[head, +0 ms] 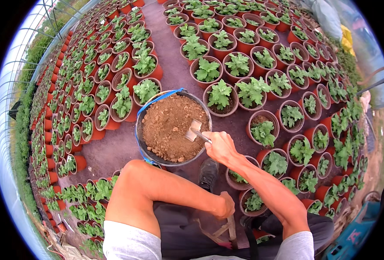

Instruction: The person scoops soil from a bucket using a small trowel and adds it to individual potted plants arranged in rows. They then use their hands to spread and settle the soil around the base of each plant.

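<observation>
My right hand (221,146) grips the handle of a small hand trowel (193,129). The trowel's metal blade rests on brown, crumbly soil (169,123), which fills much of a round black bucket (208,113). A blue strap (139,139) runs along the bucket's left rim. Lower down, my left hand (225,205) is curled around the top end of a wooden frame (232,229) between my legs; its fingertips are hidden. Just right of my right hand stands a pot (248,125) with a leafy plant (263,132) and a heap of loose soil inside.
Rows of red-brown pots with green plants (220,94) stand close on the right, and more (122,104) on the left. A strip of purplish ground (162,42) runs between them. My shoe (208,172) is beside the bucket. A teal crate (354,230) lies at the lower right.
</observation>
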Available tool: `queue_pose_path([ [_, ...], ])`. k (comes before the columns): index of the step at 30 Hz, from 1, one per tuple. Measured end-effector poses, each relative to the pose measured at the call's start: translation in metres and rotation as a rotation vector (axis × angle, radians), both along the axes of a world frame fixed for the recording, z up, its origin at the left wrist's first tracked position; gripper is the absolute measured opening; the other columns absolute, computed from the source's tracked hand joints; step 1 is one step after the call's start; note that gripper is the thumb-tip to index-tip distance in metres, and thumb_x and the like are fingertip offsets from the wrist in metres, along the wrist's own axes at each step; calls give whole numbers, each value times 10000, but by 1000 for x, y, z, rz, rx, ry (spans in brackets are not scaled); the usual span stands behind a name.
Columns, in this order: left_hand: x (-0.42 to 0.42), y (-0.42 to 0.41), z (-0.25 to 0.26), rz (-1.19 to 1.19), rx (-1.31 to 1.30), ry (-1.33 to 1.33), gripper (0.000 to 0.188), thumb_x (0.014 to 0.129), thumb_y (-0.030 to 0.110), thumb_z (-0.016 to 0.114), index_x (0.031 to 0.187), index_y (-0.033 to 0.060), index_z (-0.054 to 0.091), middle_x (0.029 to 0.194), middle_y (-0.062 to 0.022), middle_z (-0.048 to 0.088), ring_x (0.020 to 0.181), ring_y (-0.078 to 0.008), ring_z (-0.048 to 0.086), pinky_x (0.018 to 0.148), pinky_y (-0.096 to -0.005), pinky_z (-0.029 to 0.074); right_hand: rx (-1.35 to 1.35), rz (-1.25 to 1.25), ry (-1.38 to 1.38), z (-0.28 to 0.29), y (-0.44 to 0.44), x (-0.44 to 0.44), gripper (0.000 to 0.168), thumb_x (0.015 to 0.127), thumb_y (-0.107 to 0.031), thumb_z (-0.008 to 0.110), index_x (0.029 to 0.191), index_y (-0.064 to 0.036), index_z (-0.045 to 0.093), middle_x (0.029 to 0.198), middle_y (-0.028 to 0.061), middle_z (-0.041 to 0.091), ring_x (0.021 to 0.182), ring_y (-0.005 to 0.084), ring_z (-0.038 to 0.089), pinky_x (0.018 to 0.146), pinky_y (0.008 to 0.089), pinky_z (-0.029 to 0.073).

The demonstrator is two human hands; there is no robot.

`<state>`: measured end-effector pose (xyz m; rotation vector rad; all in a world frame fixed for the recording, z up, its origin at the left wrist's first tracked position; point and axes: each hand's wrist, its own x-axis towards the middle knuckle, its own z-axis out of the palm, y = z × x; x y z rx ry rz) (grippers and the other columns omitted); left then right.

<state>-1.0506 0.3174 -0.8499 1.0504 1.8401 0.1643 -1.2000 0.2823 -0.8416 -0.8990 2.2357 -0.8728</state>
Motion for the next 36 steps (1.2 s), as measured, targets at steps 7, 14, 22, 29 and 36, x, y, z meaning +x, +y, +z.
queue_pose_path([
  [7,-11,-2,16,63,127,-1,288,811,205,698,1069,80,719,1074,-116,712,1001,-282,684,804,-420,495,-344,-62,-6,-31,39,9,385,827,-53,630,1209,-38,670,857,253,663,777,428,645,710,428,521],
  [14,-1,-3,6,20,77,-58,288,799,190,684,1061,73,714,1059,-123,721,983,-311,698,761,-453,523,-410,-103,-127,-34,52,28,393,831,-48,652,1222,-8,665,992,229,702,840,344,691,757,381,532],
  [22,-17,-1,14,36,17,-162,229,805,190,660,952,32,738,948,-172,736,949,-334,712,799,-475,559,-532,-205,-194,-20,80,35,432,832,-29,687,1261,-4,646,1181,208,692,992,234,702,862,324,534],
  [29,-95,-23,-31,720,-58,185,220,837,160,587,871,-15,716,864,-205,722,866,-369,718,732,-442,589,-465,-342,-28,26,166,13,428,824,11,696,1250,2,655,1016,120,723,747,107,628,664,265,513],
  [36,-219,-54,-124,686,693,948,389,859,192,532,1213,52,614,1246,-220,596,1179,-445,520,987,-539,415,-452,-604,59,53,262,2,435,819,37,686,1252,2,659,1014,88,720,800,74,617,701,225,495],
])
